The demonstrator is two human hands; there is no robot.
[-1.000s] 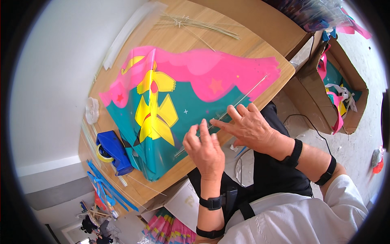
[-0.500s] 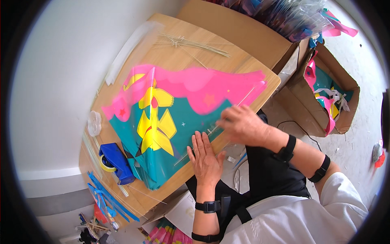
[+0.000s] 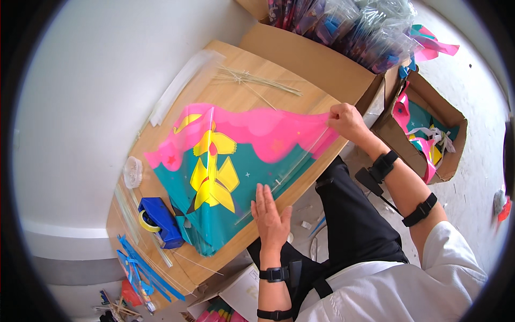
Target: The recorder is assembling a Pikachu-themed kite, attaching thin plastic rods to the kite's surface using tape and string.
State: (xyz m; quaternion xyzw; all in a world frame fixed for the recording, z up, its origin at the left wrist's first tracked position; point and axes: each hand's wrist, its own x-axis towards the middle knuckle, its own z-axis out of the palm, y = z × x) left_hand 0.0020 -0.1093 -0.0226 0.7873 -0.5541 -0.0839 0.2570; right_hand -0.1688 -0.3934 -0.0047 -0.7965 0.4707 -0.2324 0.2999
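Note:
A thin kite sheet [image 3: 257,155], pink along its far side and teal on the near side, lies across the wooden table with a yellow printed figure on it. A thin rod [image 3: 212,134] runs over the figure, and a clear rod [image 3: 295,167] lies along the near right edge. My left hand [image 3: 272,225] rests on that edge, fingers stretched out flat, holding nothing. At the right corner, the fingers of my right hand [image 3: 346,121] are closed on the pink tip of the kite sheet.
A blue tape dispenser [image 3: 161,222] and a clear round tub [image 3: 133,173] stand at the table's left. Thin sticks [image 3: 260,80] lie at the far side. Cardboard boxes, one holding bagged goods [image 3: 343,32] and another a folded kite [image 3: 424,118], stand beyond the table's right side.
My right hand has moved right and away, from the middle of the near edge to the kite sheet's right corner, where it now grips. My left hand stays flat on the edge.

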